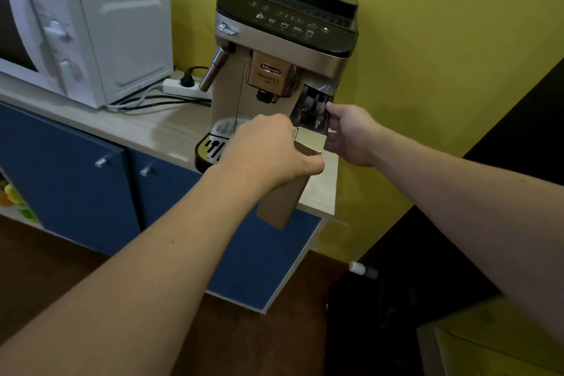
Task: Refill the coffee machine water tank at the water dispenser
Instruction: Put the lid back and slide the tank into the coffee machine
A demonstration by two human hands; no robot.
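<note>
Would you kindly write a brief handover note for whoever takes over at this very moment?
Left hand: grips the front panel of the water tank.
Right hand: holds the tank's right side.
Tank: partly drawn out of the coffee machine, which stands on the counter beside the microwave.
Done: tank gripped and part-way out.
Left: pull it free, fill it at the dispenser (not in view), refit it.

white microwave (91, 24), blue cabinet doors (76, 186), yellow wall (442, 24)

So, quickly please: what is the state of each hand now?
Left hand: gripping the front panel of the clear, beige-fronted water tank.
Right hand: holding the same tank at its right side, thumb on its upper edge.
</note>
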